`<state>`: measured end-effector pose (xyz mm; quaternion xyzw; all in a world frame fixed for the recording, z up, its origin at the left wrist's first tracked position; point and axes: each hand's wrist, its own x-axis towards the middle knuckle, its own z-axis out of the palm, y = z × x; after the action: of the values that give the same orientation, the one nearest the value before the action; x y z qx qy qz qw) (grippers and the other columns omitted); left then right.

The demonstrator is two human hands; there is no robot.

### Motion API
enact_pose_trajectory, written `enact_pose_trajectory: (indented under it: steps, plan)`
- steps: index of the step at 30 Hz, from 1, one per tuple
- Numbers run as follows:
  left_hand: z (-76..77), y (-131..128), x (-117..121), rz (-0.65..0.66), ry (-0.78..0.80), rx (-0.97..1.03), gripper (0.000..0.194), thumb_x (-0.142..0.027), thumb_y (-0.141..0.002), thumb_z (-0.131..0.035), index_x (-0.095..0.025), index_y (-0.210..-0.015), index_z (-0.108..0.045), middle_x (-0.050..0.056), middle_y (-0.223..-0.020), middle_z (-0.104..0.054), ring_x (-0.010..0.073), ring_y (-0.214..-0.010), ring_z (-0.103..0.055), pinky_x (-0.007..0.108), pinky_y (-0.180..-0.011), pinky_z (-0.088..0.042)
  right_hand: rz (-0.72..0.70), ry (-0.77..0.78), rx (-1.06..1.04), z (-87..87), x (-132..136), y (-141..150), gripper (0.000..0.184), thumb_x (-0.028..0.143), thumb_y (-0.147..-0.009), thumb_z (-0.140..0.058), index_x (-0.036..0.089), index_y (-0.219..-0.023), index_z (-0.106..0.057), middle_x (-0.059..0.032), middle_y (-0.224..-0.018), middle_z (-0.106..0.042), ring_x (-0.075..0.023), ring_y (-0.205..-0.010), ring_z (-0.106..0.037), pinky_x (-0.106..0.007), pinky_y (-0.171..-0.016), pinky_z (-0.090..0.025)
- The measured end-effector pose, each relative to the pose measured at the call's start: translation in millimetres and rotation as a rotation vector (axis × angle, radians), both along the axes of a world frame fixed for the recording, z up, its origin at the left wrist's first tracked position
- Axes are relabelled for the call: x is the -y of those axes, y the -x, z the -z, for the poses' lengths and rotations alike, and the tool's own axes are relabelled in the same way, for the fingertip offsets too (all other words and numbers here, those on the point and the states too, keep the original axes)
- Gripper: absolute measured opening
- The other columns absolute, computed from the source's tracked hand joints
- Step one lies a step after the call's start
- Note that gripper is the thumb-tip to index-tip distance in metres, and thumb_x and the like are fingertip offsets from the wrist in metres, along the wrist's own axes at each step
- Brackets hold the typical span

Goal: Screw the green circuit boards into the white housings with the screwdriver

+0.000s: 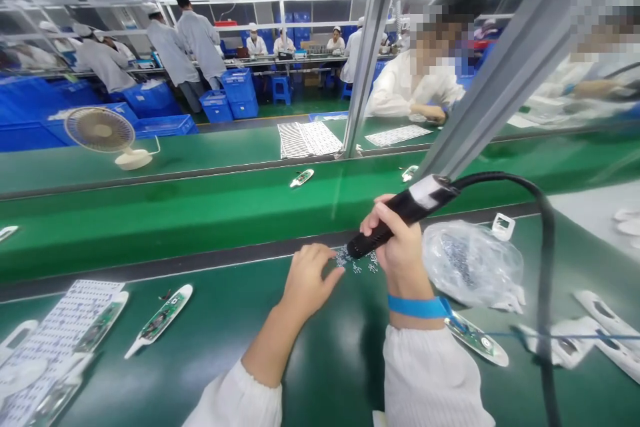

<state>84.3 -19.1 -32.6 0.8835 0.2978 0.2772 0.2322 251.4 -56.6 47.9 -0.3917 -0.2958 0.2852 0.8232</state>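
My right hand [403, 247] is wrapped round a black electric screwdriver [390, 227], which is held tilted with its front end low over the bench and its thick cable running off to the right. Small loose screws [371, 265] lie scattered on the green bench beneath the tool. Beside them is my left hand [310, 273], thumb and fingers apart at the edge of the scatter. Nothing shows in its grasp, though its fingertips partly cover the nearest screws. A clear plastic bag [470, 263] with more screws rests right of my right hand.
White housings with green circuit boards lie at left [163, 317] and beside my right wrist [483, 340]. A patterned sheet [85, 307] is at far left. More housings ride the bright green conveyor belt [225, 207]. Behind it stand a metal post [367, 73], a fan [103, 130] and co-workers.
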Motion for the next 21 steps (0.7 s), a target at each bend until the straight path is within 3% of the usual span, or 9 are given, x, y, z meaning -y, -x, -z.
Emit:
enact_pose_trajectory:
  steps: [5,12,21]
  plan:
    - [-0.5,-18,1,-0.024,-0.014,-0.096,0.006,-0.023,-0.097,-0.064,-0.021,-0.094,-0.069,0.003,-0.101,-0.072,0.0233,-0.098,-0.06,0.037,-0.08,-0.042,-0.018,0.004,0.009,1.8,1,0,0.02,0.03,-0.076,-0.078,0.021,-0.086,-0.064,0.0051,-0.054,-0.056,-0.0141,-0.044,-0.053,-0.027,-0.047,-0.043]
    - [1.9,-16,-2,-0.052,0.069,-0.073,0.004,-0.019,-0.093,-0.069,-0.021,-0.091,-0.066,0.002,-0.101,-0.072,0.0229,-0.098,-0.06,0.036,-0.08,-0.041,-0.003,-0.001,0.01,-2.0,3,0,0.019,0.031,-0.075,-0.076,0.022,-0.085,-0.063,0.0057,-0.053,-0.055,-0.0141,-0.043,-0.051,-0.028,-0.047,-0.043]
    - [-12.3,-18,5,-0.115,0.227,-0.118,0.014,-0.033,-0.086,-0.079,-0.02,-0.09,-0.074,0.002,-0.103,-0.076,0.0241,-0.104,-0.064,0.039,-0.09,-0.045,0.05,0.096,-0.11,-10.1,5,5,0.02,0.024,-0.059,-0.078,0.023,-0.075,-0.066,0.002,-0.05,-0.05,-0.0151,-0.044,-0.044,-0.032,-0.047,-0.039]
